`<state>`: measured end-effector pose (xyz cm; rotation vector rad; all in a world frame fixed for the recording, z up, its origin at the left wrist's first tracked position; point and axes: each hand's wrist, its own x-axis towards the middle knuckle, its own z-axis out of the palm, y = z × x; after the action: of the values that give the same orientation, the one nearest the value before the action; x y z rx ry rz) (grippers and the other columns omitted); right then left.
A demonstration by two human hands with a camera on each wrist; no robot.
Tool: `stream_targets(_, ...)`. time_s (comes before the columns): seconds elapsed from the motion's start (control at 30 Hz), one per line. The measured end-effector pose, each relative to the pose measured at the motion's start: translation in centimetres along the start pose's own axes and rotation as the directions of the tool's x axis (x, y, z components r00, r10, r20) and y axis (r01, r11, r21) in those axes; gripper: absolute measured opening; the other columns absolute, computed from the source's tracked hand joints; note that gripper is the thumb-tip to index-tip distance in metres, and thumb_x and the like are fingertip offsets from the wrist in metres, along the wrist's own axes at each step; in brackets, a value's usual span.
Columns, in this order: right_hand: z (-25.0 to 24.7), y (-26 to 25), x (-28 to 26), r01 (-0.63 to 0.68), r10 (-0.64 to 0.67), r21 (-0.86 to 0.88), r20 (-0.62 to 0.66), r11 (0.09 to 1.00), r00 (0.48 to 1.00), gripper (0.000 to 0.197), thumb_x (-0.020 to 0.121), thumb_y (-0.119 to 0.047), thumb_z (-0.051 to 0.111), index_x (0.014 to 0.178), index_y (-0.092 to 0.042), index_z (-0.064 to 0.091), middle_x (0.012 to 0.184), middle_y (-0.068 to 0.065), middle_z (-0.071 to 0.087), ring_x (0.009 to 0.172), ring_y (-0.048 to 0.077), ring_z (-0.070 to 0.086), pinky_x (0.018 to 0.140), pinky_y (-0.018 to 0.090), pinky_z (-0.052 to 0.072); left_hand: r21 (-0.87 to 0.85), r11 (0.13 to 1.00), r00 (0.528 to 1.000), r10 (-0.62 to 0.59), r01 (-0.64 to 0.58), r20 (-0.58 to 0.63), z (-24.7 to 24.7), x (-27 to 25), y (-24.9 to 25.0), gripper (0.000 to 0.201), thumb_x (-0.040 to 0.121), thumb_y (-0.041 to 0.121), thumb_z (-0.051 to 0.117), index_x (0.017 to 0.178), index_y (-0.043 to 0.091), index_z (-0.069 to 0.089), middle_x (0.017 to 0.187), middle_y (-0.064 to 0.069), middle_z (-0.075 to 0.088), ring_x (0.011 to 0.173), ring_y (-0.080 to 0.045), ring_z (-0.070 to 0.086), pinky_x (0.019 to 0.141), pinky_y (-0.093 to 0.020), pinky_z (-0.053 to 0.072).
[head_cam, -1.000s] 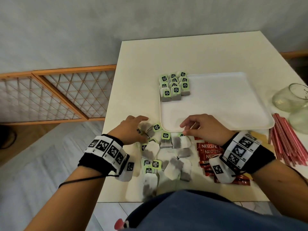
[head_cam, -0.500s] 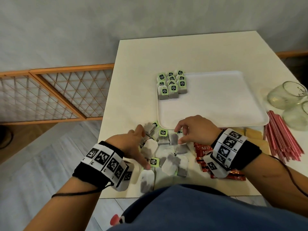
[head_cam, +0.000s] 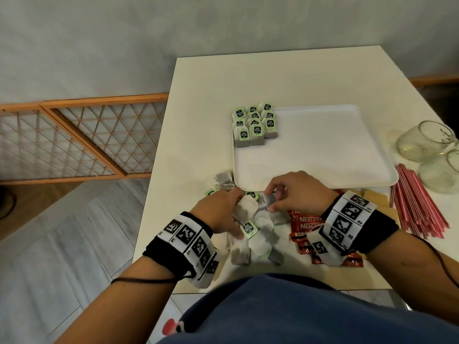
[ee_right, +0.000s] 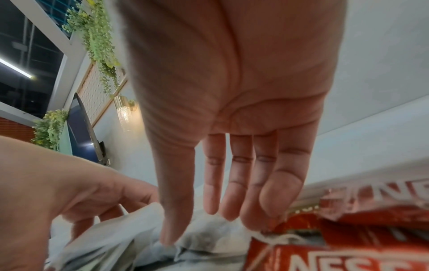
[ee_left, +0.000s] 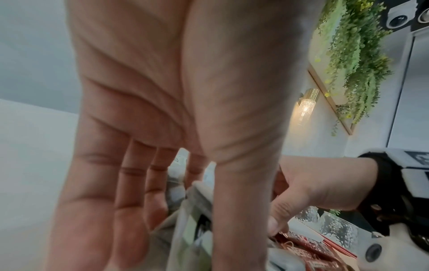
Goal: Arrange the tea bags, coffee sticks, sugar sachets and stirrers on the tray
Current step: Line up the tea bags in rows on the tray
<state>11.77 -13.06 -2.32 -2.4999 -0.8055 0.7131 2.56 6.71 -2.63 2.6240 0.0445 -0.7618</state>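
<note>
Several green-tagged tea bags [head_cam: 255, 125] stand in rows on the far left corner of the white tray [head_cam: 323, 150]. A loose pile of tea bags [head_cam: 260, 242] lies on the table in front of the tray. My left hand [head_cam: 238, 213] is over the pile's left side and holds a white tea bag [head_cam: 246, 209] between thumb and fingers. My right hand [head_cam: 270, 201] pinches a grey tea bag [head_cam: 269, 198] between index finger and thumb. Red Nescafe coffee sticks [head_cam: 305, 222] lie under my right wrist. Red stirrers [head_cam: 417, 202] lie to the right, beside brown sugar sachets [head_cam: 375, 194].
Two glass jars [head_cam: 424, 141] lie at the table's right edge, just past the stirrers. A wooden lattice gate [head_cam: 82, 137] stands on the floor to the left. The table's near edge is close to my body.
Both hands have drawn together over the loose pile. The right hand left the tray's front rim and took a grey tea bag; the left hand closed on a white one.
</note>
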Motion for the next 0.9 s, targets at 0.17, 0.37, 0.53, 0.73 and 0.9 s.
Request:
stream_targets(0.17, 0.1, -0.6, -0.2, 0.057, -0.057, 0.116, -0.005, 0.992, 0.998, 0.046, 0.067, -0.043, 0.083, 0.108, -0.029, 0.066, 0.085, -0.010, 0.067, 0.073, 0.001, 0.060, 0.075, 0.027, 0.050, -0.017, 1.000, 1.000, -0.011, 0.011, -0.017, -0.2, 0.4, 0.3, 0.084, 0.058, 0.042, 0.090, 0.126, 0.023, 0.045, 0.120, 0.004, 0.060, 0.103, -0.019, 0.057, 0.088, -0.039, 0.051)
stream_targets(0.37, 1.0, -1.9, 0.9, 0.091, -0.096, 0.060, 0.088, 0.994, 0.992, 0.046, 0.073, -0.048, 0.078, 0.109, -0.022, 0.066, 0.080, -0.007, 0.070, 0.075, 0.008, 0.065, 0.079, 0.034, 0.052, 0.105, 0.994, 0.999, -0.039, 0.042, -0.031, -0.4, 0.7, 1.0, 0.078, 0.060, 0.049, 0.087, 0.122, 0.021, 0.048, 0.113, 0.002, 0.061, 0.101, -0.022, 0.059, 0.075, -0.033, 0.046)
stream_targets(0.53, 1.2, -1.8, 1.3, 0.117, -0.118, 0.014, 0.089, 0.993, 0.989, 0.026, 0.076, -0.041, 0.077, 0.090, -0.024, 0.065, 0.078, -0.003, 0.069, 0.071, 0.013, 0.062, 0.074, 0.034, 0.050, 0.137, 0.990, 0.999, -0.024, 0.029, -0.035, -0.7, 0.8, 1.4, 0.057, 0.060, 0.051, 0.085, 0.104, 0.026, 0.059, 0.098, 0.007, 0.061, 0.096, -0.019, 0.061, 0.071, -0.031, 0.043)
stream_targets(0.73, 1.1, -1.3, 0.6, 0.154, -0.160, 0.076, 0.081, 0.985, 0.984, 0.023, 0.076, -0.036, 0.079, 0.077, -0.031, 0.057, 0.068, -0.009, 0.062, 0.061, 0.006, 0.054, 0.064, 0.023, 0.041, 0.137, 0.990, 0.999, 0.039, -0.036, -0.018, -0.7, 1.0, 0.9, 0.056, 0.065, 0.052, 0.080, 0.112, 0.026, 0.062, 0.109, 0.006, 0.057, 0.103, -0.018, 0.056, 0.082, -0.036, 0.050)
stream_targets(0.9, 0.6, -0.7, 0.1, 0.136, -0.145, 0.187, 0.034, 0.973, 0.989, 0.019, 0.075, -0.032, 0.081, 0.075, -0.030, 0.062, 0.064, -0.015, 0.058, 0.057, -0.003, 0.051, 0.058, 0.011, 0.037, -0.004, 0.995, 0.995, 0.103, -0.103, -0.020, -0.9, 1.2, 0.3, 0.031, 0.071, 0.036, 0.081, 0.096, 0.021, 0.069, 0.092, 0.001, 0.066, 0.084, -0.018, 0.063, 0.077, -0.037, 0.054)
